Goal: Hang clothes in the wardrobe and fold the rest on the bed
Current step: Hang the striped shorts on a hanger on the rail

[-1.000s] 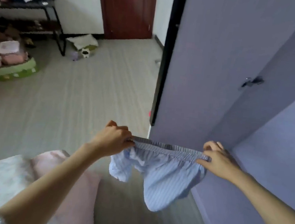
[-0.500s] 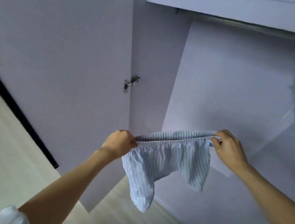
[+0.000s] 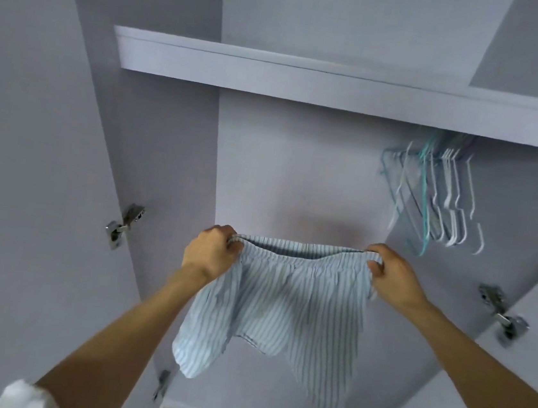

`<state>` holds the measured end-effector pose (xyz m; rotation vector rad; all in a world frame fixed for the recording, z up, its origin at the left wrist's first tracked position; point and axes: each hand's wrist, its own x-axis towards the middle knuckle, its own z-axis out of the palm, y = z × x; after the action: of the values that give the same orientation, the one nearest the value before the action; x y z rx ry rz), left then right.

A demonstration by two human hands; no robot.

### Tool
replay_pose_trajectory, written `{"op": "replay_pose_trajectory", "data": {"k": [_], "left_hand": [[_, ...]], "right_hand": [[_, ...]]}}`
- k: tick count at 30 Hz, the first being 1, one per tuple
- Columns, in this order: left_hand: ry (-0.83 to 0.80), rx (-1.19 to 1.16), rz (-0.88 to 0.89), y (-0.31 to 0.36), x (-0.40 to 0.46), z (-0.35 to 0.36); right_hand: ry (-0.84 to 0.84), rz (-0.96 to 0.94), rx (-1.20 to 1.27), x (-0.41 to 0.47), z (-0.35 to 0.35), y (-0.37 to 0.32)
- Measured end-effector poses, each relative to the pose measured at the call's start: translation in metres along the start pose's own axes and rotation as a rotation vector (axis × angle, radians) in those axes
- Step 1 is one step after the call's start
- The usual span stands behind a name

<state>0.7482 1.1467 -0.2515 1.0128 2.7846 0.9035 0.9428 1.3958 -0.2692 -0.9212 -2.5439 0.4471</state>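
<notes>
A pair of light blue striped shorts [image 3: 282,309] hangs stretched by its elastic waistband in front of the open wardrobe. My left hand [image 3: 211,252] grips the waistband's left end and my right hand [image 3: 390,273] grips its right end. Both legs of the shorts dangle below. Several empty white and teal hangers [image 3: 436,192] hang bunched at the upper right inside the wardrobe, above and right of my right hand. The rail they hang from is hidden behind the shelf's front edge.
A pale lilac shelf [image 3: 309,77] crosses the wardrobe above the hangers. The left door [image 3: 29,176] and the right door [image 3: 509,382] stand open, with metal hinges [image 3: 124,224] on their inner edges. The wardrobe's back wall [image 3: 297,180] is bare.
The view swung from the bedroom floor and bed up into the open wardrobe. Both hands kept hold of the waistband and rose with the shorts; the hangers came fully into sight.
</notes>
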Motion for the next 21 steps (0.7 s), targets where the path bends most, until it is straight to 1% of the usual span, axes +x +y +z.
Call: {"op": "replay_pose_trajectory", "data": {"k": [2,4,7,9,11,12,15,16,17,21], "left_hand": [[0.015,0.001,0.054,0.018,0.015,0.007],[0.038,-0.029,0.111,0.036,0.03,0.011],[0.087,-0.095,0.197,0.065,0.051,0.016],[0.108,-0.113,0.239,0.08,0.057,0.018],[0.134,-0.136,0.267,0.093,0.063,0.02],[0.144,-0.137,0.275,0.098,0.065,0.021],[0.143,-0.05,0.239,0.105,0.073,0.02],[0.132,-0.041,0.209,0.105,0.076,0.018],[0.122,-0.06,0.181,0.106,0.079,0.016],[0.063,-0.252,0.048,0.105,0.089,0.015]], "right_hand": [[-0.033,0.064,-0.071,0.006,-0.007,0.012],[0.005,0.093,-0.04,0.015,-0.015,0.021],[0.171,0.15,0.088,0.04,-0.027,0.032],[0.251,0.199,0.161,0.061,-0.031,0.032],[0.267,0.284,0.282,0.085,-0.034,0.031],[0.238,0.34,0.39,0.096,-0.035,0.027],[0.128,0.562,0.787,0.128,-0.032,0.021],[0.111,0.601,0.844,0.135,-0.029,0.022],[0.102,0.612,0.894,0.142,-0.027,0.022],[0.162,0.635,1.13,0.159,-0.021,0.016]]}}
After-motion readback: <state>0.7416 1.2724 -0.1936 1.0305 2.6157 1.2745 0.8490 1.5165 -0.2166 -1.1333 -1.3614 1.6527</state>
